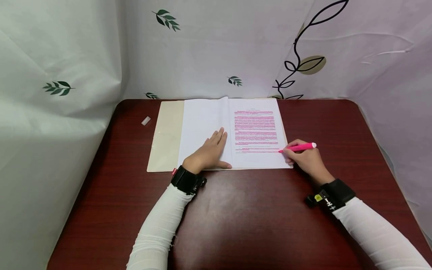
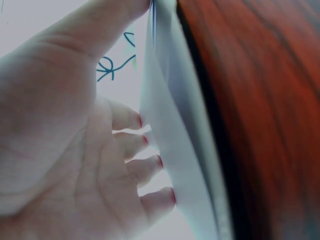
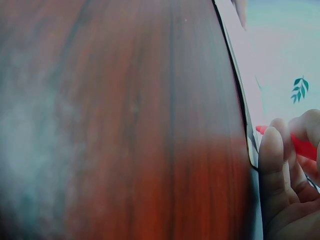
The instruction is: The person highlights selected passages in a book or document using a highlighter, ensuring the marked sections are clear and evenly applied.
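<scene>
An open booklet [image 1: 206, 116] lies on the table, its right page [image 1: 256, 161] printed with lines of text, most of them marked pink. My right hand [image 1: 305, 159] pinches a pink highlighter [image 1: 302, 147], whose tip meets the right end of a low text line. In the right wrist view the highlighter [image 3: 304, 147] shows partly behind the fingers. Spread out on the blank left page, my left hand [image 1: 210, 152] rests near the fold with its thumb by the lower edge. The left wrist view shows its fingertips [image 2: 167, 196] touching the paper [image 2: 175, 130].
A small white piece [image 1: 146, 120], perhaps an eraser, lies left of the booklet. The cream cover [image 1: 165, 138] sticks out on the left side. Dark red wood forms the table [image 1: 253, 217], with a leaf-patterned cloth [image 1: 202, 48] hanging behind it.
</scene>
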`<state>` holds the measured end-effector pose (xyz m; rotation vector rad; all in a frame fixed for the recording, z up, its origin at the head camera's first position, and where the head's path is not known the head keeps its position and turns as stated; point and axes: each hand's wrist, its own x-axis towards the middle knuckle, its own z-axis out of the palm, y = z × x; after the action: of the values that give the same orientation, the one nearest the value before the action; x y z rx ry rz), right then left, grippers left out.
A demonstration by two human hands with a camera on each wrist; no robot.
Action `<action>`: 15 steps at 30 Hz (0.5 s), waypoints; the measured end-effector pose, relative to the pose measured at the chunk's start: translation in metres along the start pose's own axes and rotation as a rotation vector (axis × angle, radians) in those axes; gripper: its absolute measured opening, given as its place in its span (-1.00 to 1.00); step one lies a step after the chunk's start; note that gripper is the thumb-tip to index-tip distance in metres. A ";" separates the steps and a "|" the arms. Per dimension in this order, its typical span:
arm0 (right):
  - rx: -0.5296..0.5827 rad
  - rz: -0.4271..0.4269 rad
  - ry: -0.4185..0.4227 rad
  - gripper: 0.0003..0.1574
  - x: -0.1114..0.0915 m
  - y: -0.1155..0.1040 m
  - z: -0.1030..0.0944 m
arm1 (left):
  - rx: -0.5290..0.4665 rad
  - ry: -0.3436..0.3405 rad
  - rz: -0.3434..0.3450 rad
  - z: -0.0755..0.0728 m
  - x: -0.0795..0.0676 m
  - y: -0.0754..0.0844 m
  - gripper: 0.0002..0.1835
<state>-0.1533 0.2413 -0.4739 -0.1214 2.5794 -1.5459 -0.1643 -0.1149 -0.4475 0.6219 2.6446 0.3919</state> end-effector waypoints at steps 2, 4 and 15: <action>-0.002 0.006 -0.001 -0.72 0.000 0.000 -0.001 | 0.002 0.000 0.000 0.000 0.000 0.000 0.36; 0.003 0.007 -0.002 -0.72 0.000 0.001 -0.002 | 0.007 -0.001 -0.001 0.000 0.000 0.000 0.36; 0.043 0.004 0.003 -0.72 -0.002 0.001 -0.003 | -0.001 -0.009 0.003 0.000 0.001 -0.001 0.35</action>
<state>-0.1521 0.2440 -0.4732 -0.1093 2.5448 -1.6001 -0.1656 -0.1156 -0.4477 0.6264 2.6354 0.3909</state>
